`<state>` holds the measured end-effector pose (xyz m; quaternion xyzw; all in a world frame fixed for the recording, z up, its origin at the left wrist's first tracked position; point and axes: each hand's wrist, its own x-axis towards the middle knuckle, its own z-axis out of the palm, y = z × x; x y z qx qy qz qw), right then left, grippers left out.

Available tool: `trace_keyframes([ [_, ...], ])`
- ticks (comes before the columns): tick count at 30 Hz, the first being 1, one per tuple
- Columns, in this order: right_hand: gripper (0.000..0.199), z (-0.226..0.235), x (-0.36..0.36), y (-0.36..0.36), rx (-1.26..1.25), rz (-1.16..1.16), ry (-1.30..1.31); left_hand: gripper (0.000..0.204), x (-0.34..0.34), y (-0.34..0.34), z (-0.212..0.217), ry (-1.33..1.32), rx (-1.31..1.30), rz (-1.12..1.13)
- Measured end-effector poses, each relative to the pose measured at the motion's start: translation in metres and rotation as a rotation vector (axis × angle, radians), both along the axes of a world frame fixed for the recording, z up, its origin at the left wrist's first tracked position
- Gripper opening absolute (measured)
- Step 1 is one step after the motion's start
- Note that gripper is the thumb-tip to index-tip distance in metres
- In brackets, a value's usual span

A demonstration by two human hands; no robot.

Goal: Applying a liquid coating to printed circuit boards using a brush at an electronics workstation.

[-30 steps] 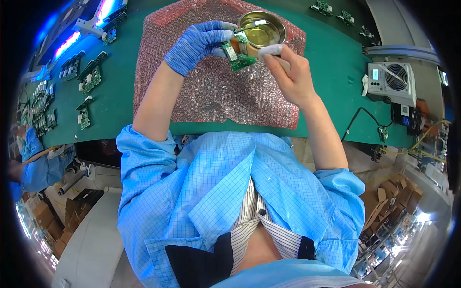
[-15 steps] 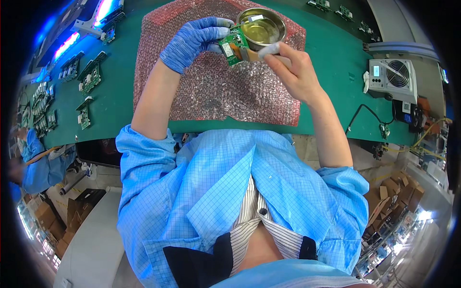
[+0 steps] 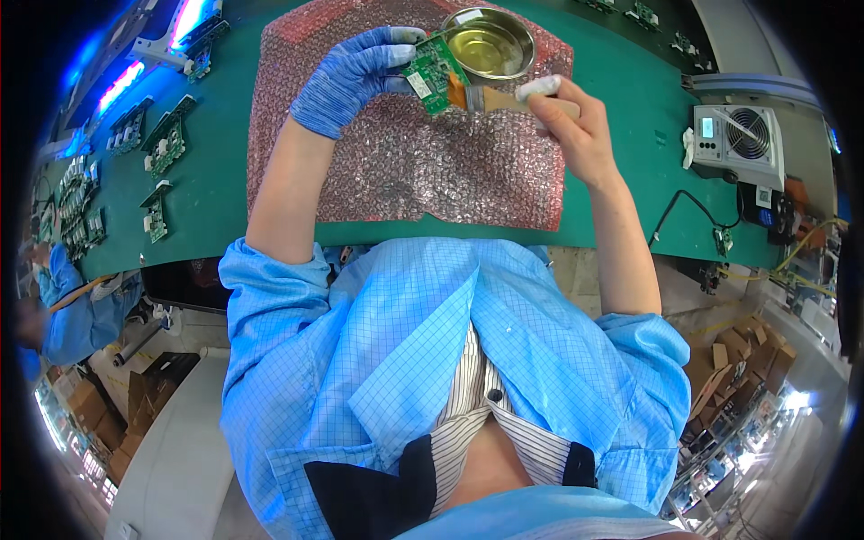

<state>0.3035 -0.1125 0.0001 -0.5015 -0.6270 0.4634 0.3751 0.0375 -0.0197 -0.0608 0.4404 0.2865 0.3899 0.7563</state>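
Observation:
My left hand (image 3: 353,79), in a blue striped glove, is closed on the left edge of a green circuit board (image 3: 428,74) that carries a white label. In my right hand (image 3: 576,121), bare but for white covers on fingertips, is a flat brush (image 3: 504,100) with a wooden handle. Its orange-brown bristles touch the right side of the board. Just behind the board stands a round metal bowl (image 3: 529,56) with yellowish clear liquid in it. All of this is held above a sheet of pinkish bubble wrap (image 3: 423,180).
The bubble wrap lies on a green bench mat (image 3: 621,153). Several circuit boards (image 3: 169,139) stand at the left. On the right are a white fan unit (image 3: 738,144) and a black cable (image 3: 688,193). At far left, another person's blue sleeve (image 3: 76,315) shows.
My right hand and the brush have moved to the right. The board has shifted slightly left and turned, showing more of its face and uncovering more of the bowl.

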Motion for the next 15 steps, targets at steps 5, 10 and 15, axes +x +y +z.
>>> trace_keyframes([
  [5,0.023,-0.009,-0.004,-0.009,0.003,-0.077,0.048,0.028,0.002,-0.003,-0.005,-0.05,0.002,0.125],
  [10,0.02,-0.02,-0.023,-0.012,0.122,-0.341,0.156,0.028,0.006,-0.006,-0.003,-0.098,-0.02,0.2],
  [15,0.019,-0.019,-0.028,-0.016,0.107,-0.313,0.165,0.027,0.012,-0.013,-0.001,-0.11,-0.023,0.319],
])
